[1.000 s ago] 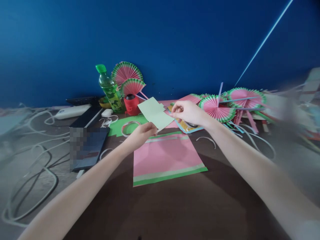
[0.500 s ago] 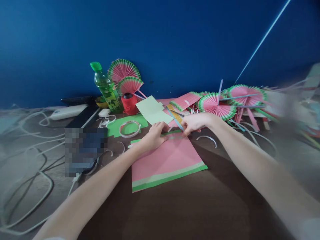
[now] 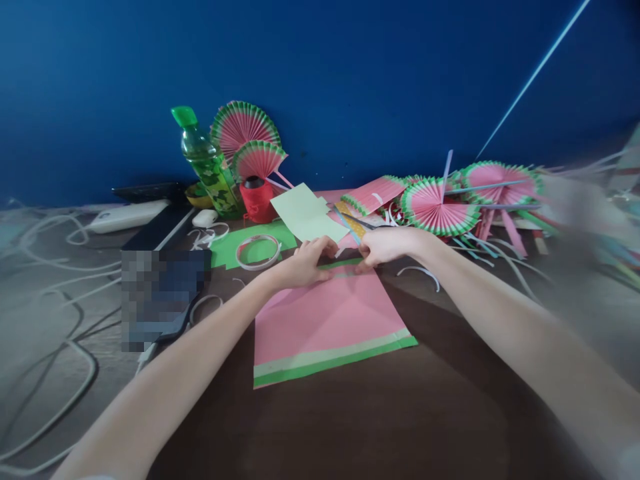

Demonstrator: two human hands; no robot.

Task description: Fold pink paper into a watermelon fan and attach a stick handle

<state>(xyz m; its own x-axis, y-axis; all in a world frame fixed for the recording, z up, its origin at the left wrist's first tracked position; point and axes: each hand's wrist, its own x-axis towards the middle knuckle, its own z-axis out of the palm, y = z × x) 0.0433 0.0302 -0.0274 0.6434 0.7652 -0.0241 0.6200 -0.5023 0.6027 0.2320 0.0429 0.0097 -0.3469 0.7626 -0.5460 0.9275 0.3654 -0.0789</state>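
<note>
A sheet of pink paper (image 3: pixel 325 320) lies flat on the dark table, with pale and bright green strips along its near and far edges. At its far left edge, my left hand (image 3: pixel 311 260) has its fingers bent and closed on the paper, thumb on top. My right hand (image 3: pixel 384 247) pinches the same far edge farther right, its fingertips partly hidden. Just beyond the hands lie a pale green sheet (image 3: pixel 307 213) and a yellow strip with blue edges (image 3: pixel 350 220). A dark pointed blade shows beside the strip.
A tape roll (image 3: pixel 239 252) rests on green paper (image 3: pixel 287 235) at left. Behind stand a green bottle (image 3: pixel 205 160), a red-wrapped container (image 3: pixel 257 202) and pleated watermelon fans (image 3: pixel 245 130). More fans (image 3: pixel 440 207) pile at right. A phone (image 3: pixel 167 293) and white cables (image 3: pixel 85 373) lie left.
The view has shifted slightly. Both hands stay at the paper's far edge, a little closer together, and my left hand's fingers have moved slightly along it.
</note>
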